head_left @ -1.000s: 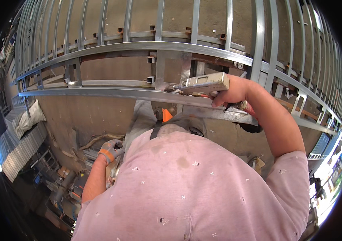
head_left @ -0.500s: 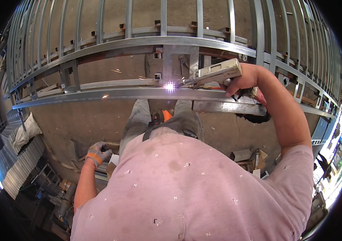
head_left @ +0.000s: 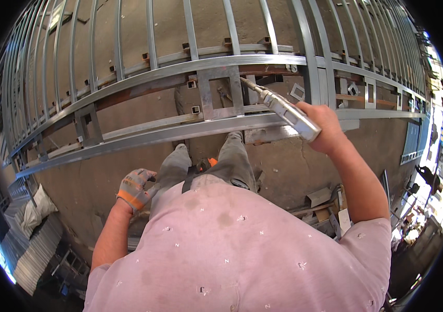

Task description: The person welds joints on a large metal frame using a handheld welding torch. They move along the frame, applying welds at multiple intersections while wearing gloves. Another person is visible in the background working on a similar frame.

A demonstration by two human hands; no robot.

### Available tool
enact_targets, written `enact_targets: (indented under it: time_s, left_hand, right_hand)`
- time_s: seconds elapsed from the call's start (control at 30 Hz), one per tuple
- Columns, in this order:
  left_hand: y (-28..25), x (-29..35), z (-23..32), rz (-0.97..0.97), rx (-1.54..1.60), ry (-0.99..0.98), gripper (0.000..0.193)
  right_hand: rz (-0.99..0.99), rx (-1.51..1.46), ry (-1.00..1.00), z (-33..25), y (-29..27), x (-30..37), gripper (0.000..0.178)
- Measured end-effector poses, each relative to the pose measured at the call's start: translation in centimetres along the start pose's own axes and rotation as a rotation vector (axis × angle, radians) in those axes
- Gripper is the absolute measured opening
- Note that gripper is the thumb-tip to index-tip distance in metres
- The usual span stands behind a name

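Observation:
My right hand [head_left: 325, 126], bare, is closed round the grip of a silvery welding gun [head_left: 289, 112]. The gun's thin nozzle points up and left, its tip by the upper right edge of a metal plate with a rectangular cutout [head_left: 206, 99]. This plate spans the upper rail [head_left: 164, 68] and lower rail [head_left: 169, 131] of a metal railing frame. No spark or glow shows at the tip. My left hand [head_left: 137, 188], in a grey and orange glove, hangs beside my left leg, away from the frame. Its fingers are loosely bent and apart, with nothing visible in them.
Long upright bars [head_left: 190, 31] run away from the upper rail. Short square tube ends [head_left: 196, 109] stick out between the rails. A pale sack [head_left: 39, 210] and corrugated sheets [head_left: 39, 260] lie at the left. Scrap pieces [head_left: 320, 196] lie at my right side.
The bright welding spark on the lower rail is gone. My right hand has swung the gun so its nozzle points up-left, near the upper rail. My left hand has risen slightly.

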State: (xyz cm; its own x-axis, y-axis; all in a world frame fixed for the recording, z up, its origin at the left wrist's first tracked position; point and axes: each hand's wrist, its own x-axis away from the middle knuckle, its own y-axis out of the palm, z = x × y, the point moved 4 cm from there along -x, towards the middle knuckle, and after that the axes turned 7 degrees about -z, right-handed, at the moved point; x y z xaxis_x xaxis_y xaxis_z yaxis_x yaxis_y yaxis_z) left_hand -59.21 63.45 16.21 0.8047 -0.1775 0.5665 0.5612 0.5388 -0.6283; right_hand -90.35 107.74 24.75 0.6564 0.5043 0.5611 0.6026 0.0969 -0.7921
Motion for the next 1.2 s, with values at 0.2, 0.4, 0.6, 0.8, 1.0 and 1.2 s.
enact_targets:
  time_s: [0.2,0.4,0.6,0.8,1.0,1.2]
  left_hand:
    - [-5.1,-3.6,2.4,0.2,-0.099,0.264,0.037]
    - [-6.3,-4.0,0.6,0.263,-0.166,0.33,0.04]
    - [-6.1,-3.8,-1.6,0.267,-0.159,0.353,0.041]
    - [-6.3,-3.8,-2.8,0.28,-0.162,0.423,0.041]
    - [-6.3,-3.8,-3.4,0.278,-0.143,0.446,0.041]
    - [-6.6,-3.3,-3.5,0.265,-0.161,0.478,0.041]
  right_hand:
    - [0.295,0.061,-0.056,-2.3,5.0,-0.7,0.027]
    - [0.385,0.082,0.005,-3.9,7.5,-2.1,0.023]
    - [0.403,0.108,0.062,-4.4,8.7,-2.6,0.023]
    - [0.444,0.14,0.068,-4.5,8.5,-2.6,0.018]
    - [0.414,0.163,0.121,-5.2,8.2,-2.5,0.016]
    - [0.394,0.15,0.155,-5.7,8.3,-2.3,0.015]
